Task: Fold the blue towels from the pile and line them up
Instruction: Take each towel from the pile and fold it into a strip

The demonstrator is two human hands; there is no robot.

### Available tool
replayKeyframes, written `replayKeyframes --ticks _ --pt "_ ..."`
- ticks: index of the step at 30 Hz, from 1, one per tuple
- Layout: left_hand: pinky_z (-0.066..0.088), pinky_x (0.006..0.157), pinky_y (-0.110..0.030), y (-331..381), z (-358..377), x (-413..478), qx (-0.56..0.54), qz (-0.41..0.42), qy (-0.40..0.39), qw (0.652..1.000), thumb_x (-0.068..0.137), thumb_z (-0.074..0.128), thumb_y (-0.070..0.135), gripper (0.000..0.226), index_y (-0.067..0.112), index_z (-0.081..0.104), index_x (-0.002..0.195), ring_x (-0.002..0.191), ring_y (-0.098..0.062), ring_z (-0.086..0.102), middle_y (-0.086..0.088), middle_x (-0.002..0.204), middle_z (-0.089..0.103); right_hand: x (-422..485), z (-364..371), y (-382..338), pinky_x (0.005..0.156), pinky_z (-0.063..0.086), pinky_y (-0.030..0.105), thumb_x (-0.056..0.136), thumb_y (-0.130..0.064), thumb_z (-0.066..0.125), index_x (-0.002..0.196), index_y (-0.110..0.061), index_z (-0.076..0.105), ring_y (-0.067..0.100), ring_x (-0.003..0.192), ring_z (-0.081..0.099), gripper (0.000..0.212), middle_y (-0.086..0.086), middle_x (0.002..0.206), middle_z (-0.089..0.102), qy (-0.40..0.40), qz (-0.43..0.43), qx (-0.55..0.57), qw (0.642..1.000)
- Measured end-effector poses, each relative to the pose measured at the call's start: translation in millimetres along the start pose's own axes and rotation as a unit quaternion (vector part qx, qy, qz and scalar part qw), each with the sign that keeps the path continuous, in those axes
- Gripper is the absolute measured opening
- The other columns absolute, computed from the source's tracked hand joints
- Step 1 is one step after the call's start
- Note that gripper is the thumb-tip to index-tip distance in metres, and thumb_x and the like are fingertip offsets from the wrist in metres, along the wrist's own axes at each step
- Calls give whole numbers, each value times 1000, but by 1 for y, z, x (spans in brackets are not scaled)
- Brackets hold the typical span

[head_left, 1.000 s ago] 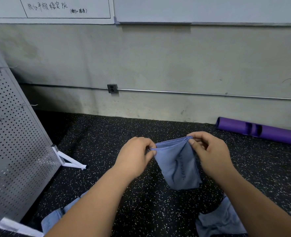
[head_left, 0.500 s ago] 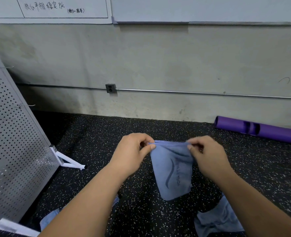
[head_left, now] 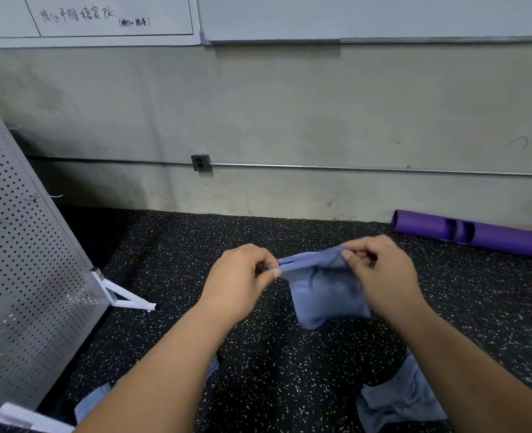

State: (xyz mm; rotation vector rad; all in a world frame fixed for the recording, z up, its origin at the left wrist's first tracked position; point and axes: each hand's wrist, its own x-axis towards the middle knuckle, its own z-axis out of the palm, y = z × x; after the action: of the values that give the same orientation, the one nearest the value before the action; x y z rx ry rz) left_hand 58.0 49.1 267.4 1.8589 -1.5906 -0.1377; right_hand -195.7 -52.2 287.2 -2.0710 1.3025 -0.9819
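Small blue cloth towel (head_left: pixel 324 292), part-folded, held in mid-air over the speckled black rubber floor (head_left: pixel 274 370); left hand (head_left: pixel 238 282) and right hand (head_left: pixel 380 276) pinch its top corners; folding step underway; next, likely matching edges.

the light is even, soft and rather dim, with a cool greenish cast, and its source lies out of view. the wall (head_left: pixel 289 104) is flatly lit. a narrow soft shadow runs under the whiteboard (head_left: pixel 352 14) at 12 o'clock, and a deeper one gathers behind the perforated panel (head_left: pixel 24 276) at 9 o'clock, where the floor (head_left: pixel 274 370) goes nearly black. the blue towel (head_left: pixel 324 295), just off centre toward 4 o'clock, is smeared by motion blur along its lower edge. wide-angle distortion bends the pipe (head_left: pixel 383 169) downward toward 3 o'clock
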Motion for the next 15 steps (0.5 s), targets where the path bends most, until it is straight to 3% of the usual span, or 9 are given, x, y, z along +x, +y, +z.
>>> replayKeyframes --ticks 2,5,9,12,15 --pt "58 78 -39 -1 1 0 11 3 -1 1000 91 80 45 10 41 71 89 84 -3 64 22 90 67 -2 3 3 65 41 10 98 -26 73 101 -33 77 0 78 61 9 -10 96 68 -60 36 -42 997" --pt "57 80 -39 0 1 0 3 1 1 1000 91 79 46 11 40 71 90 86 -3 64 21 90 67 -1 1 4 69 41 6 98 -25 74 101 -34 78 -2 81 61 10 -12 96 65 27 5 1 1000" --pt "57 81 -40 2 3 0 24 -4 0 1000 91 80 46 12 39 71 89 87 -5 64 20 91 68 0 0 5 64 39 10 97 -27 74 98 -35 79 1 75 61 10 -11 91 67 -48 25 -56 997" --pt "58 79 -40 -1 2 0 14 -12 -8 1000 91 79 44 12 39 69 88 84 -4 65 21 86 69 -1 -2 6 65 40 7 97 -28 74 96 -36 78 -1 77 61 10 -13 94 65 -11 20 -30 999" --pt "59 78 -39 0 1 1 26 -16 -11 999 91 80 43 13 39 69 86 82 -2 65 22 84 70 0 0 6 61 36 8 97 -28 75 92 -36 78 -2 74 61 10 -15 87 68 -55 30 -57 996"
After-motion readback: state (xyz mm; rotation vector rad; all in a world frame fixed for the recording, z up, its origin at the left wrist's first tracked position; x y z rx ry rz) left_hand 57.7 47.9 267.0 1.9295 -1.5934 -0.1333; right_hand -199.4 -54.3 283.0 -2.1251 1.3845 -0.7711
